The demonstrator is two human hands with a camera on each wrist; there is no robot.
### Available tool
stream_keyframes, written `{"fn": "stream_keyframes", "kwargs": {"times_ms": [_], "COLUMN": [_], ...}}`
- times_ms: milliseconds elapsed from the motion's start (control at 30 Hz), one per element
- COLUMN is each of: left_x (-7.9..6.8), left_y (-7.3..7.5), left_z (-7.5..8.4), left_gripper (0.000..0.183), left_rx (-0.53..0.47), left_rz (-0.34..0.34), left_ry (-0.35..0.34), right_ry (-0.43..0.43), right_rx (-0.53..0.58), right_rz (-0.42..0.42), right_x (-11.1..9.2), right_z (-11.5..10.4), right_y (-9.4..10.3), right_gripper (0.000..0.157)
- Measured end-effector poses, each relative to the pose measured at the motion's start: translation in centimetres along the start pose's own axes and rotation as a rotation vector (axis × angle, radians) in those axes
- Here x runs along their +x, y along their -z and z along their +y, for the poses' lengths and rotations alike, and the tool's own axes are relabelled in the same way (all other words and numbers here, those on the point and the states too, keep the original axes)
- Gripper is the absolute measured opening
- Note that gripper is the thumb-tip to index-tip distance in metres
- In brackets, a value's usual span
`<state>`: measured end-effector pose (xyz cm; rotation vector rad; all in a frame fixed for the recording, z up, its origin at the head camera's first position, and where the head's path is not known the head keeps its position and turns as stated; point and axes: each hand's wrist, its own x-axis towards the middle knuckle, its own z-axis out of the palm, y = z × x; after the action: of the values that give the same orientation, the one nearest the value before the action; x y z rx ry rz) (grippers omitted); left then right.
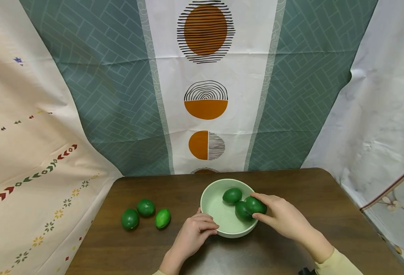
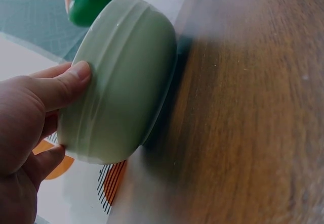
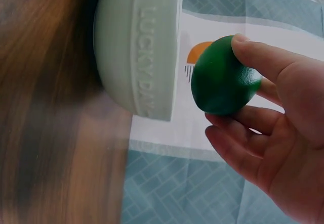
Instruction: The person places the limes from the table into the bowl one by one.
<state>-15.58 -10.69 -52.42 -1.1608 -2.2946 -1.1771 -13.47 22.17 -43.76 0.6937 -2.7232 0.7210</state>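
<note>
A pale green bowl (image 1: 219, 223) stands on the wooden table, with raised lettering on its outer wall in the right wrist view. My left hand (image 1: 197, 233) grips its near left rim, thumb outside the wall. Between thumb and fingers, my right hand (image 1: 286, 217) holds a smooth dark green lime (image 3: 220, 77) over the bowl's right rim. The right wrist view shows that lime apart from the bowl's side. Inside the bowl lie two more dark green limes, one toward the back (image 1: 232, 195) and another (image 1: 243, 212) partly hidden behind the held one.
Left of the bowl, two dark green limes (image 1: 146, 207) and a smaller, brighter green lime (image 1: 163, 218) lie on the table (image 1: 119, 252). A patterned cloth (image 1: 205, 126) hangs behind the table's back edge. More cloth hangs at the left (image 1: 33, 152) and right (image 1: 387, 145).
</note>
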Motion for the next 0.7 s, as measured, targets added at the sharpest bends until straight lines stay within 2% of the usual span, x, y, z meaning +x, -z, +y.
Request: {"fn": "stream_keyframes", "kwargs": {"times_ms": [433,700], "left_x": [-0.1,0.0], "left_y": [0.2,0.1], "left_z": [0.0,0.0], "left_gripper": [0.015,0.015], "left_rx": [-0.007,-0.001], "left_rz": [0.001,-0.003], "left_ry": [0.001,-0.005], "right_ry": [0.035,0.008], "right_rx": [0.013,0.001], "right_rz": [-0.046,-0.101], "right_x": [0.8,1.4], "right_z": [-1.0,-1.4], "right_y": [-0.7,-1.2], "right_gripper": [0.057,0.059]}}
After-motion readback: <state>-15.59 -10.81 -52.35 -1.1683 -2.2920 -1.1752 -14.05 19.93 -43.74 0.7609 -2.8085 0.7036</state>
